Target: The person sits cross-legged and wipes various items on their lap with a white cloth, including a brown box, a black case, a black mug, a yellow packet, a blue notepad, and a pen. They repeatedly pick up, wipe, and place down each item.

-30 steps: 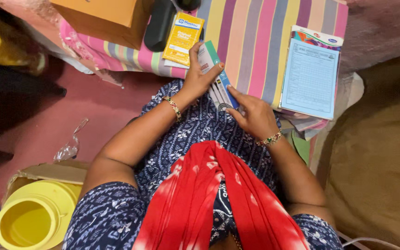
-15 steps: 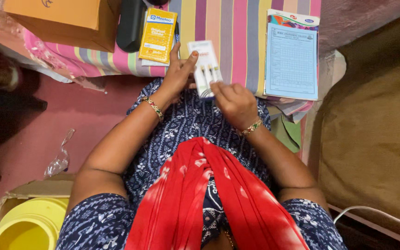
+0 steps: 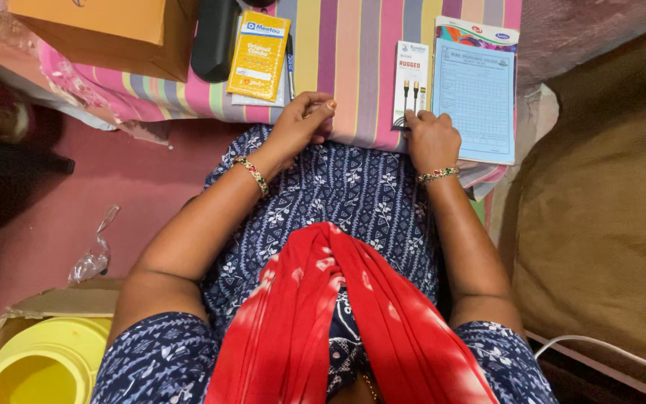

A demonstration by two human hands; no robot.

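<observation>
Striped cloth [image 3: 353, 52]: pink, yellow and grey bands cover the surface before the seated person; everything lies on it.
White cable pack [image 3: 411, 84]: flat on the cloth, long axis running away from the person, near end under the right fingertips, just beside the blue form pad.
Right hand [image 3: 433, 138]: nearer of the two; its grip is loose, fingers pressing the pack's near edge, not wrapped round it.
Left hand [image 3: 302, 123]: curled into a soft fist at the cloth's near edge, well apart from the pack, which lies to its right; I cannot tell if it holds anything.
Blue form pad [image 3: 475, 93]: right of the pack.
Yellow packet [image 3: 259, 56]: beyond the left hand, beside a dark case [image 3: 214, 37].
Cardboard box [image 3: 106, 26]: far left.
Yellow bucket [image 3: 46, 366]: on the floor.
</observation>
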